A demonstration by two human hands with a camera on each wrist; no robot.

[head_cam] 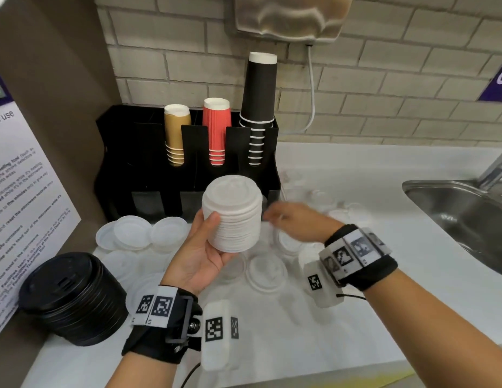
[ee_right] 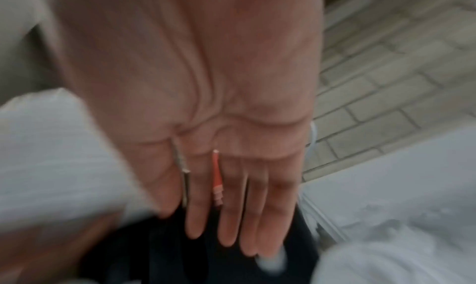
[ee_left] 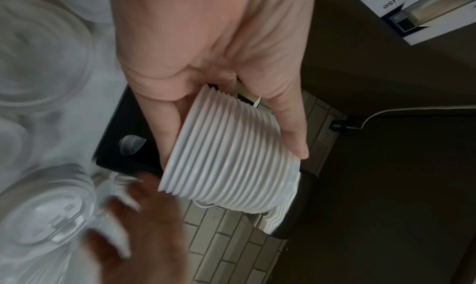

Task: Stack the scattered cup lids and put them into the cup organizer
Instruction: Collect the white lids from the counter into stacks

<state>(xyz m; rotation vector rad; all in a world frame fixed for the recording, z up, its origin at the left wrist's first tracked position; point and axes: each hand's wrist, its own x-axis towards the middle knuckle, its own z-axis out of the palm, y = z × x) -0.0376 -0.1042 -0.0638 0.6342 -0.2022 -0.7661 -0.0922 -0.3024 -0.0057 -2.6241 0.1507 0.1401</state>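
Note:
My left hand (head_cam: 208, 247) grips a tall stack of white cup lids (head_cam: 233, 214) above the counter, thumb on its near side and fingers behind; the left wrist view shows the same stack of white lids (ee_left: 229, 160) held between thumb and fingers. My right hand (head_cam: 289, 219) hovers just right of the stack, blurred, fingers straight and holding nothing; the right wrist view shows its fingers (ee_right: 229, 217) extended. The black cup organizer (head_cam: 188, 191) stands behind, with gold, red and black cup stacks in it. Loose white lids (head_cam: 143, 233) and clear lids (head_cam: 266, 270) lie scattered on the counter.
A stack of black lids (head_cam: 73, 298) sits at the near left by a wall with a notice. A steel sink (head_cam: 468, 219) and tap are at the right. A brick wall and a wall-mounted dispenser (head_cam: 289, 15) stand behind the organizer.

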